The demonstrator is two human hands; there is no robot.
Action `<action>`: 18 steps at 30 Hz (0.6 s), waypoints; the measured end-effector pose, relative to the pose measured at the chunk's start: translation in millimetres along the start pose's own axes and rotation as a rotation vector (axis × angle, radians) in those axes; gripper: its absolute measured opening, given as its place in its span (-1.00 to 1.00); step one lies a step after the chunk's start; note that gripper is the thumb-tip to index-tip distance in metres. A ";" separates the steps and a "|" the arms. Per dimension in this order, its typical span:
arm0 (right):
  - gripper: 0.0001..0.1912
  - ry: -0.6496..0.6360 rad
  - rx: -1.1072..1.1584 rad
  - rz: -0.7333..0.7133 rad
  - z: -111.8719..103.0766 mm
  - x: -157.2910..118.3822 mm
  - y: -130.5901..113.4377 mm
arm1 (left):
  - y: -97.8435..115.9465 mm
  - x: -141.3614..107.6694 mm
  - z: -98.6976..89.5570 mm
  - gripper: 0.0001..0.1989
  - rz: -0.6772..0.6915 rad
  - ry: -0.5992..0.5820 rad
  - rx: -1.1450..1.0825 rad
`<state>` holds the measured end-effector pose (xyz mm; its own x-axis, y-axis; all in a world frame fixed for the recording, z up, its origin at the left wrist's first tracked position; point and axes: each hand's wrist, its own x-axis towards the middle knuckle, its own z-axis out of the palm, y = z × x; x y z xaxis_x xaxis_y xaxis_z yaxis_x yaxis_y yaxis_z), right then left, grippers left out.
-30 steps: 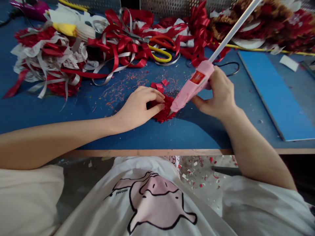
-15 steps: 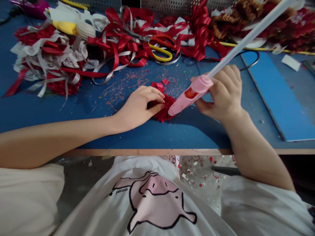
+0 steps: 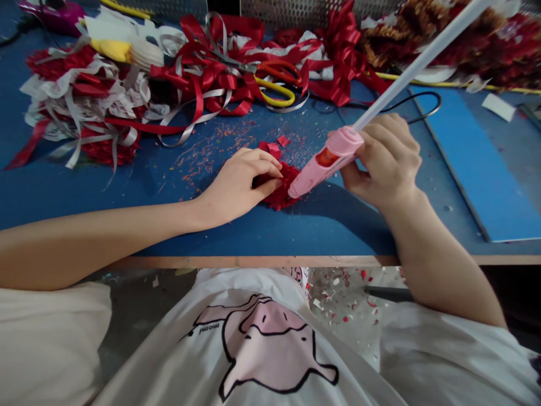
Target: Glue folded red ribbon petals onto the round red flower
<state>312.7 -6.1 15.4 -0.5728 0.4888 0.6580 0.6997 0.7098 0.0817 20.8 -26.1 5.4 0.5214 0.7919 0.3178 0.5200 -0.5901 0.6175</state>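
Note:
My left hand rests on the table, its fingers closed on the left side of a ruffled red rosette, which they partly cover. In my right hand is a pink hot glue gun, its fingers wrapped round the handle. A long white glue stick juts from the gun's back end, up and to the right. The nozzle points down to the left and meets the rosette's right side; whether it touches or hovers just over it I cannot tell. Small red ribbon pieces lie just behind the rosette.
Scissors with orange and yellow handles lie on tangled red ribbon at the back. Red and white ribbon rosettes are heaped at left. A black cable runs behind my right hand. A light blue board lies at right.
The glue gun and my right hand have shifted very slightly, with the glue stick's upper end a little further left. My left hand and the rosette stay in place.

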 end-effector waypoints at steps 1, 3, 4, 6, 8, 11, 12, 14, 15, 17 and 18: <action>-0.67 0.009 0.013 0.002 0.1 0.7 -0.3 | 0.0 0.1 0.1 -0.90 -0.002 -0.002 0.003; -0.68 0.007 0.023 0.020 0.1 2.7 -1.4 | 0.3 0.4 0.1 -0.91 -0.009 -0.005 0.009; -0.67 -0.012 0.019 0.045 0.1 3.9 -2.0 | 0.6 0.5 0.0 -0.91 -0.015 -0.008 0.014; -0.66 -0.072 0.009 0.109 -0.2 6.0 -3.2 | 1.4 0.7 -0.4 -0.91 -0.024 -0.014 0.024; -0.67 -0.126 0.026 0.159 -0.3 7.3 -4.0 | 2.1 0.9 -0.7 -0.90 -0.030 -0.018 0.035; -0.72 -0.141 0.056 0.161 0.6 7.6 -3.8 | 2.6 1.0 -0.8 -0.90 -0.023 -0.016 0.041; -0.75 -0.135 0.052 0.146 1.3 7.4 -3.4 | 2.6 1.0 -0.6 -0.90 -0.019 -0.015 0.040; -0.79 -0.100 0.048 0.091 2.9 7.0 -2.7 | 2.7 0.9 -0.4 -0.90 -0.018 -0.012 0.041; -0.81 -0.082 0.055 0.066 3.7 6.8 -2.5 | 2.8 0.8 -0.3 -0.90 -0.021 -0.012 0.044; -0.85 -0.080 0.084 0.061 4.7 6.7 -2.7 | 2.9 0.6 -0.2 -0.91 -0.026 -0.007 0.049; -0.86 -0.101 0.098 0.091 4.8 6.8 -3.2 | 3.0 0.5 -0.3 -0.91 -0.024 -0.003 0.048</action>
<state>304.5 -2.6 16.0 -0.5522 0.5986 0.5803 0.7084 0.7039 -0.0519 22.4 -27.5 7.6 0.5104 0.8057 0.3006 0.5643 -0.5776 0.5899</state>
